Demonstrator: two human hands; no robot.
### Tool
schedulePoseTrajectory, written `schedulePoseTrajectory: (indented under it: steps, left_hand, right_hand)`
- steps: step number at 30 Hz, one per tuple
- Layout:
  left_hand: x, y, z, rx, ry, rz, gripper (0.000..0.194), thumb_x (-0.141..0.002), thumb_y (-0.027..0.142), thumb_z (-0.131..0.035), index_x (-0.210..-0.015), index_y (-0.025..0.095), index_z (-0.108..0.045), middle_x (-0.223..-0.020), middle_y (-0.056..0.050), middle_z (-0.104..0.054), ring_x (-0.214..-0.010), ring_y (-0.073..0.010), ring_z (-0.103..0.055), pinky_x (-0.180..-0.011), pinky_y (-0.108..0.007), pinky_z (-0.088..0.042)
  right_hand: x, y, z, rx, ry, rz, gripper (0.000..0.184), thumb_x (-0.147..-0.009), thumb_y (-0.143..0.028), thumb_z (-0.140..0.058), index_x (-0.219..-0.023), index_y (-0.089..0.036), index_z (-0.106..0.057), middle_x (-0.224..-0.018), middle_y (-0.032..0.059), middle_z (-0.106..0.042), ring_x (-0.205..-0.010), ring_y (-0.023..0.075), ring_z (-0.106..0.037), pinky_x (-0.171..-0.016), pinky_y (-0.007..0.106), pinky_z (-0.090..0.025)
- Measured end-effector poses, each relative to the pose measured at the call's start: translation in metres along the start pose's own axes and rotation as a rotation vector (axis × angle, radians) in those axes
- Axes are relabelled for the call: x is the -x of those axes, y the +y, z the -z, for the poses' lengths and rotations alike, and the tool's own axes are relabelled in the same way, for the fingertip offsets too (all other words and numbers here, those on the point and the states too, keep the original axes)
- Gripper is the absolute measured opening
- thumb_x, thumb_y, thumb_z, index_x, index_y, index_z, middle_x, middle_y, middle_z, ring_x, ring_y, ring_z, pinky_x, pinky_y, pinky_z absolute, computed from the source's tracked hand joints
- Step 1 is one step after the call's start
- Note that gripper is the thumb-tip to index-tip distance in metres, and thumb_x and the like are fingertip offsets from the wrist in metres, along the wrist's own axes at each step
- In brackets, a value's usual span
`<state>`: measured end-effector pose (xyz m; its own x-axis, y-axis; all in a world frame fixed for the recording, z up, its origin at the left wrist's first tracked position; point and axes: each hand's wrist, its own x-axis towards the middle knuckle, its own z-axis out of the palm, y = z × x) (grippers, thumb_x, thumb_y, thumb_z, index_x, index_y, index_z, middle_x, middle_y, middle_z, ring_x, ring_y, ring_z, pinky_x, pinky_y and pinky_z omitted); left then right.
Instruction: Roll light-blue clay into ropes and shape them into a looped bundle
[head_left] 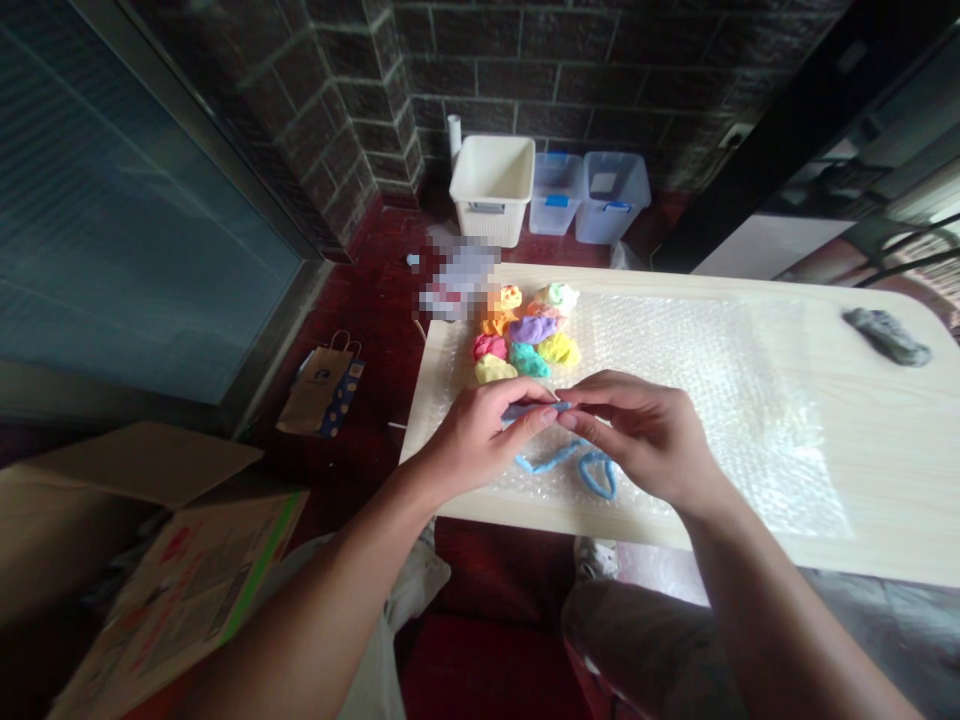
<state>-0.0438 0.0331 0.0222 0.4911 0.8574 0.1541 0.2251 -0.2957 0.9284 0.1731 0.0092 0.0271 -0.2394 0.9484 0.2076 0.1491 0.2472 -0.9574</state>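
Observation:
My left hand [480, 430] and my right hand [649, 430] meet above the near left part of the table. Both pinch a thin blue-grey strip of what looks like modelling clay [516, 411], my left hand along its length and my right at its right end. Fingers cover part of it. Just beneath, a light blue clay strand [551, 461] lies on the bubble wrap [675, 400], beside a looped blue clay strand [598, 478]. Beyond my hands is a cluster of soft clay lumps, among them purple [534, 329], teal [529, 360], yellow [559, 349] and red [490, 347].
A dark grey bundle [888, 335] rests at the right of the pale wooden table [877, 440]. Behind stand a cream bin [491, 215] and two clear tubs [611, 200]. An open cardboard box [202, 560] and a paper bag [319, 390] are to the left.

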Motion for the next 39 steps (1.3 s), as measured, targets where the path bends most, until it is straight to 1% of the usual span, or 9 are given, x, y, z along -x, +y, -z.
schedulePoseTrajectory:
  steps: [4, 8, 13, 18, 22, 31, 34, 36, 39]
  left_hand:
    - [0.001, -0.001, -0.003, -0.068, 0.052, -0.033, 0.016, -0.1, 0.032, -0.068, -0.1, 0.017, -0.076, -0.095, -0.004, -0.08, -0.087, -0.0164, -0.074, -0.078, -0.024, -0.056]
    - [0.0, 0.0, -0.007, -0.009, 0.089, -0.046, 0.014, -0.097, 0.029, -0.071, -0.102, 0.016, -0.076, -0.098, -0.005, -0.081, -0.09, -0.0158, -0.076, -0.08, -0.022, -0.058]
    - [-0.001, 0.002, -0.01, 0.037, 0.094, -0.056, 0.023, -0.092, 0.031, -0.077, -0.109, 0.016, -0.078, -0.108, -0.008, -0.083, -0.098, -0.0202, -0.078, -0.086, -0.027, -0.062]
    - [0.0, 0.005, -0.01, 0.023, 0.149, -0.077, 0.012, -0.092, 0.023, -0.077, -0.101, 0.017, -0.082, -0.102, -0.007, -0.084, -0.093, -0.0199, -0.079, -0.085, -0.029, -0.064]
    - [-0.002, 0.005, -0.011, 0.012, 0.174, -0.104, 0.01, -0.089, 0.017, -0.079, -0.098, 0.018, -0.082, -0.098, -0.006, -0.084, -0.09, -0.0187, -0.079, -0.089, -0.03, -0.063]
    - [-0.001, -0.001, -0.012, 0.072, 0.158, -0.051, 0.02, -0.086, 0.022, -0.083, -0.105, 0.017, -0.08, -0.101, -0.005, -0.083, -0.091, -0.0176, -0.078, -0.083, -0.025, -0.063]
    - [-0.001, 0.001, -0.01, 0.101, 0.152, -0.046, 0.012, -0.092, 0.024, -0.078, -0.1, 0.017, -0.081, -0.097, -0.006, -0.084, -0.087, -0.0168, -0.078, -0.078, -0.024, -0.062]
    - [-0.002, 0.003, -0.009, 0.105, 0.137, -0.052, 0.013, -0.095, 0.027, -0.075, -0.099, 0.016, -0.08, -0.096, -0.005, -0.084, -0.086, -0.0165, -0.078, -0.077, -0.023, -0.061]
    - [-0.002, 0.004, -0.007, 0.083, 0.095, -0.051, 0.016, -0.098, 0.028, -0.07, -0.096, 0.016, -0.079, -0.09, -0.004, -0.083, -0.084, -0.0155, -0.077, -0.076, -0.022, -0.058]
  right_hand:
    - [0.003, -0.001, 0.003, 0.013, 0.022, -0.047, 0.013, -0.09, -0.027, -0.085, -0.102, -0.025, -0.087, -0.097, 0.0075, -0.084, -0.086, 0.0211, -0.079, -0.076, 0.032, -0.065]
    - [0.002, -0.002, 0.006, 0.011, 0.038, -0.049, 0.011, -0.089, -0.03, -0.086, -0.098, -0.024, -0.087, -0.093, 0.0069, -0.085, -0.083, 0.0211, -0.079, -0.075, 0.033, -0.065]
    - [0.004, -0.003, 0.006, -0.045, 0.067, -0.059, 0.016, -0.085, -0.034, -0.089, -0.095, -0.023, -0.086, -0.091, 0.0075, -0.085, -0.082, 0.0215, -0.08, -0.076, 0.033, -0.068]
    - [0.008, -0.005, 0.007, -0.123, 0.068, -0.132, 0.022, -0.082, -0.034, -0.092, -0.099, -0.021, -0.086, -0.092, 0.0081, -0.086, -0.08, 0.0222, -0.082, -0.075, 0.034, -0.07]
    - [0.008, -0.004, 0.008, -0.147, 0.071, -0.151, 0.017, -0.084, -0.033, -0.09, -0.097, -0.023, -0.087, -0.088, 0.007, -0.087, -0.076, 0.0218, -0.082, -0.071, 0.032, -0.07]
    - [0.004, -0.004, 0.005, -0.106, 0.08, -0.151, 0.011, -0.087, -0.032, -0.088, -0.091, -0.022, -0.087, -0.08, 0.006, -0.085, -0.068, 0.0193, -0.079, -0.065, 0.028, -0.066]
    - [0.004, -0.005, 0.003, -0.137, 0.074, -0.118, 0.011, -0.087, -0.027, -0.087, -0.097, -0.023, -0.087, -0.089, 0.0061, -0.085, -0.078, 0.0194, -0.08, -0.072, 0.028, -0.066]
    - [0.005, -0.005, 0.003, -0.124, 0.068, -0.067, 0.015, -0.086, -0.022, -0.087, -0.101, -0.025, -0.087, -0.098, 0.0062, -0.085, -0.087, 0.0196, -0.08, -0.079, 0.029, -0.065]
    - [0.006, -0.004, 0.005, -0.057, 0.044, -0.036, 0.013, -0.088, -0.02, -0.085, -0.1, -0.025, -0.087, -0.094, 0.0055, -0.085, -0.084, 0.0178, -0.078, -0.076, 0.026, -0.063]
